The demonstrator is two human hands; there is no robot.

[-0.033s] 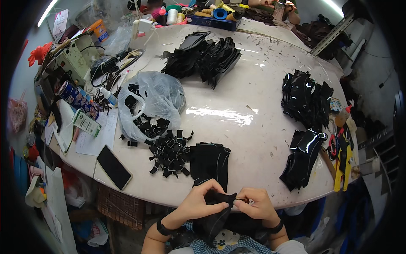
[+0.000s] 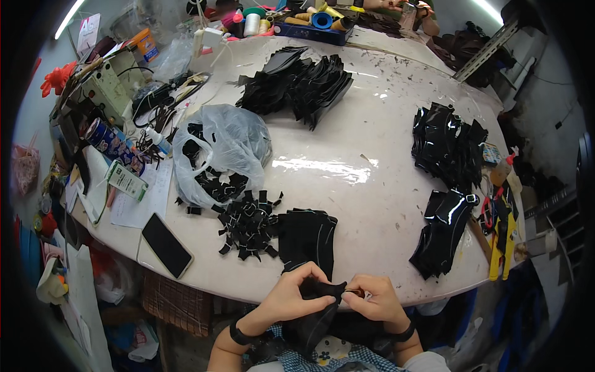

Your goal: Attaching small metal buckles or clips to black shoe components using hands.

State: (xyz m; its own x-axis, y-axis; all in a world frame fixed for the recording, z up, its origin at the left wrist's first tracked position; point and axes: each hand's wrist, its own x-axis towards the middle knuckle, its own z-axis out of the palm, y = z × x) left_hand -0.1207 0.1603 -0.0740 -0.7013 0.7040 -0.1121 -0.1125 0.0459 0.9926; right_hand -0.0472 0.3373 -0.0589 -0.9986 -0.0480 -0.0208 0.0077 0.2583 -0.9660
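The white table (image 2: 372, 204) is smooth and glossy — the black cut pieces (image 2: 446, 146) shine like vinyl, the bag (image 2: 232, 139) is thin translucent plastic — papers (image 2: 139, 201) matt.

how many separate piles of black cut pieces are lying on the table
5: a matte pile at the far middle, two glossy piles at the right, far and near, a heap of small tabs and a flat stack before the hands. More may sit in the plastic bag.

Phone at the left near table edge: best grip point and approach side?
Judging by its pose, take the phone across its two long edges near the middle, coming straight down from above. It lies flat, screen up, turned diagonally, so fingers should be rotated to match. A sheet of paper touches its upper end, while the long sides look free; the corner near the table edge offers a possible lift point.
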